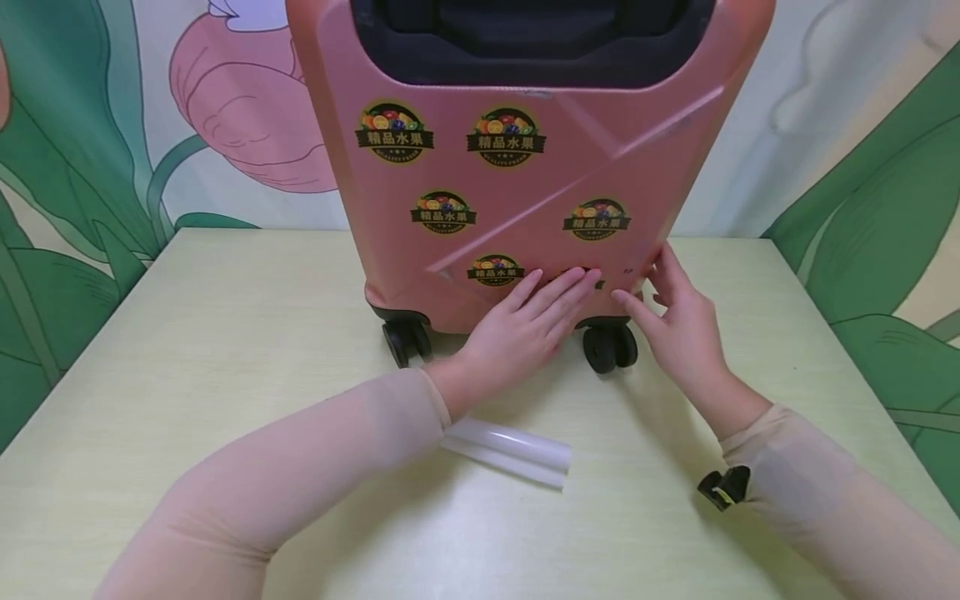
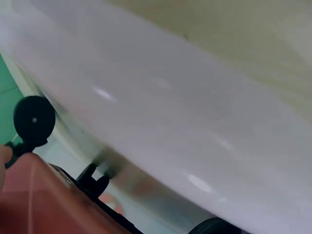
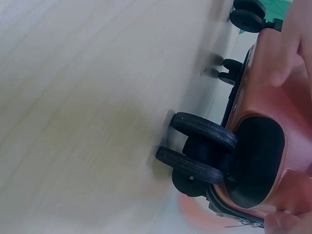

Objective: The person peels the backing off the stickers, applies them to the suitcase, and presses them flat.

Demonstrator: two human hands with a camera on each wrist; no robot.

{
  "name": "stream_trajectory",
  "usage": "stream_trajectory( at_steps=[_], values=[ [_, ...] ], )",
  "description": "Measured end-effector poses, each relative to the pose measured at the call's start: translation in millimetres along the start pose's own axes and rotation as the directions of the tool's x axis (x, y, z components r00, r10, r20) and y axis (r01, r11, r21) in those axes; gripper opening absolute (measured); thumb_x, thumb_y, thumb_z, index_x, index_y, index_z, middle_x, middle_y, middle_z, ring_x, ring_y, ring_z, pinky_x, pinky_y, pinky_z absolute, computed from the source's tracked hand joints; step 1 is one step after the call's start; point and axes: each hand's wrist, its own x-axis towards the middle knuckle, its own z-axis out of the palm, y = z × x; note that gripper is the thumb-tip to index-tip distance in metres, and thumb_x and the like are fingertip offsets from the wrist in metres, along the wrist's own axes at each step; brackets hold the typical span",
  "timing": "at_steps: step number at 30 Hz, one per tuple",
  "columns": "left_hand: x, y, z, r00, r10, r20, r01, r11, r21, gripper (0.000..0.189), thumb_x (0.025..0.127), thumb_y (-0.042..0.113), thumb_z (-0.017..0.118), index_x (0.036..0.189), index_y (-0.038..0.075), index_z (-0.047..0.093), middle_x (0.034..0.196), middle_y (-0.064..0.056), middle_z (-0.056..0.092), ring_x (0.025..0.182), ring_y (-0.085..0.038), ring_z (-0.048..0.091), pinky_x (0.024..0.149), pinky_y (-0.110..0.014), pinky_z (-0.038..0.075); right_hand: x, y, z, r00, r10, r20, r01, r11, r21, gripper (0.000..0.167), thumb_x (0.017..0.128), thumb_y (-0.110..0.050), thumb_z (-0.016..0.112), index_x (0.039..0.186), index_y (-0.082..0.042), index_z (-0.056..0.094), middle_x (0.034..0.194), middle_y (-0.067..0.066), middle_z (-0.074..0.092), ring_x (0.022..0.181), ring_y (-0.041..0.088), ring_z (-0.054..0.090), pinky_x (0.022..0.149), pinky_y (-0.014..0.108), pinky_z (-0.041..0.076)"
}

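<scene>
A pink hard-shell suitcase (image 1: 525, 192) stands upright on its wheels, its front bearing several round fruit stickers (image 1: 506, 137) with Chinese lettering. My left hand (image 1: 525, 321) lies flat on the lower front, fingers straight and together. Beneath its fingertips a sticker (image 1: 598, 284) is mostly covered, with only a dark bit showing. Around the lower right edge, my right hand (image 1: 686, 333) holds the case, thumb toward the front and fingers at the side. The right wrist view shows the suitcase's black wheels (image 3: 200, 146) near that hand.
A rolled glossy white sheet (image 1: 517, 450) lies on the pale wooden table (image 1: 225, 350) below my left forearm. It fills much of the left wrist view. Behind the table rises a wall (image 1: 247, 150) painted with leaves and a pink flower. A black clip (image 1: 724, 487) sits on my right sleeve.
</scene>
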Motion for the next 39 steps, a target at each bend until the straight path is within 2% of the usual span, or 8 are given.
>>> stream_trajectory(
  at_steps=[4, 10, 17, 22, 24, 30, 36, 39],
  values=[
    [-0.7, -3.1, -1.3, 0.999, 0.036, 0.031, -0.036, 0.999, -0.01, 0.067, 0.097, 0.043, 0.037, 0.15, 0.009, 0.013, 0.156, -0.003, 0.009, 0.142, -0.02, 0.003, 0.111, -0.046, -0.001, -1.1, 2, 0, 1.0, 0.004, -0.007, -0.004, 1.0, 0.0, 0.07, 0.087, -0.03, 0.065, 0.146, -0.017, 0.029, 0.142, 0.006, 0.043, 0.127, 0.021, 0.043, 0.094, 0.046, 0.042],
    [2.3, -12.1, -0.1, 1.0, -0.004, 0.016, 0.004, 1.0, 0.003, 0.067, 0.098, 0.046, 0.034, 0.151, 0.012, 0.009, 0.156, 0.0, 0.008, 0.142, -0.02, 0.002, 0.112, -0.046, 0.0, -1.2, 3, 1, 1.0, 0.015, -0.021, -0.014, 1.0, 0.005, 0.073, 0.087, -0.032, 0.064, 0.148, -0.021, 0.025, 0.144, 0.004, 0.039, 0.127, 0.02, 0.042, 0.094, 0.045, 0.042],
    [-5.4, -7.8, 7.7, 0.983, 0.174, 0.061, -0.172, 0.985, -0.033, 0.07, 0.095, 0.053, 0.04, 0.15, 0.016, 0.019, 0.156, 0.002, 0.01, 0.142, -0.018, 0.005, 0.111, -0.045, -0.002, -1.3, 1, 2, 1.0, 0.01, -0.022, -0.01, 1.0, -0.001, 0.072, 0.088, -0.032, 0.064, 0.148, -0.019, 0.026, 0.143, 0.006, 0.041, 0.126, 0.02, 0.043, 0.093, 0.045, 0.043],
    [7.8, -7.8, 2.6, 0.997, 0.066, -0.037, -0.066, 0.998, -0.01, 0.065, 0.098, 0.045, 0.033, 0.151, 0.013, 0.009, 0.156, 0.001, 0.008, 0.142, -0.018, 0.004, 0.112, -0.046, 0.0, -1.9, 2, 2, 0.999, -0.002, -0.034, 0.002, 1.0, 0.005, 0.073, 0.088, -0.031, 0.064, 0.148, -0.019, 0.025, 0.142, 0.006, 0.041, 0.126, 0.021, 0.043, 0.093, 0.046, 0.043],
    [10.3, -7.1, 1.9, 0.999, 0.051, -0.016, -0.05, 0.999, 0.009, 0.065, 0.098, 0.046, 0.033, 0.151, 0.015, 0.01, 0.156, 0.002, 0.008, 0.142, -0.018, 0.003, 0.112, -0.046, 0.001, -1.7, 2, 3, 0.999, -0.005, -0.032, 0.005, 1.0, 0.011, 0.073, 0.088, -0.03, 0.064, 0.149, -0.02, 0.024, 0.144, 0.004, 0.038, 0.126, 0.021, 0.043, 0.093, 0.046, 0.043],
    [-7.4, -5.7, 11.2, 0.967, 0.238, 0.088, -0.235, 0.971, -0.045, 0.066, 0.096, 0.05, 0.038, 0.15, 0.016, 0.019, 0.156, 0.002, 0.01, 0.142, -0.018, 0.005, 0.112, -0.044, -0.001, -2.1, 0, 5, 1.0, 0.004, -0.026, -0.004, 1.0, 0.001, 0.073, 0.088, -0.031, 0.064, 0.148, -0.02, 0.024, 0.144, 0.004, 0.039, 0.126, 0.019, 0.043, 0.093, 0.044, 0.044],
    [-10.0, -22.2, 6.9, 0.999, 0.012, -0.042, -0.012, 1.0, 0.001, 0.064, 0.099, 0.046, 0.03, 0.151, 0.014, 0.009, 0.156, 0.002, 0.009, 0.142, -0.017, 0.003, 0.112, -0.045, 0.002, -1.6, -1, 4, 0.999, 0.001, -0.035, -0.002, 1.0, -0.004, 0.073, 0.088, -0.032, 0.064, 0.148, -0.021, 0.025, 0.142, 0.006, 0.041, 0.126, 0.02, 0.043, 0.093, 0.045, 0.043],
    [-12.1, -25.0, 6.3, 1.0, 0.031, -0.004, -0.031, 0.999, 0.032, 0.067, 0.099, 0.048, 0.029, 0.151, 0.012, 0.006, 0.156, 0.001, 0.007, 0.142, -0.018, 0.0, 0.112, -0.045, 0.0, -2.1, 0, 4, 0.999, 0.018, -0.033, -0.018, 1.0, -0.006, 0.074, 0.087, -0.032, 0.064, 0.149, -0.022, 0.024, 0.144, 0.004, 0.039, 0.126, 0.019, 0.043, 0.093, 0.044, 0.043]
  ],
)
